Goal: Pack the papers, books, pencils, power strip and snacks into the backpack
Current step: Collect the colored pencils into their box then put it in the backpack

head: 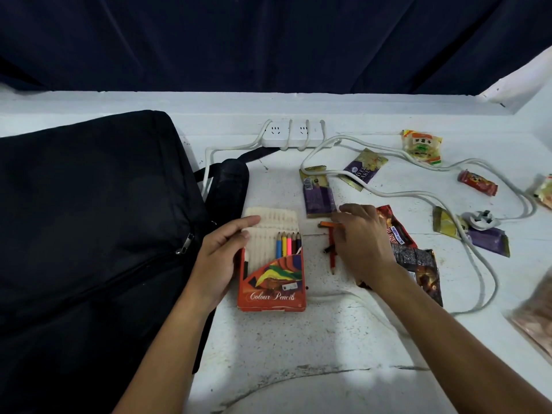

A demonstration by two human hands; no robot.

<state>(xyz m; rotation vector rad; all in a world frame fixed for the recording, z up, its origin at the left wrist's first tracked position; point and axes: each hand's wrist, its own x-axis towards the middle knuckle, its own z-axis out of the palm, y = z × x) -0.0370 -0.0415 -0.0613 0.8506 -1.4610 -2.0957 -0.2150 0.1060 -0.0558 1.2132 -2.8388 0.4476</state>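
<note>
An orange colour pencil box (271, 282) lies open on the white table, several pencils (288, 243) standing in it. My left hand (221, 258) holds the box by its left side, thumb on the raised flap. My right hand (363, 240) rests on loose pencils (331, 249) just right of the box, fingers closed on an orange one. The black backpack (89, 228) lies at the left, zipped. A white power strip (294, 133) sits at the back with its cord (418, 193) snaking right. Snack packets (318, 194) are scattered to the right.
Dark snack bags (418, 264) lie under my right forearm. More packets sit at the right: a yellow one (421, 144), a red one (478, 182), a purple one (484, 237). The plug (479, 220) rests among them. A dark curtain hangs behind the table's raised back edge (239, 100).
</note>
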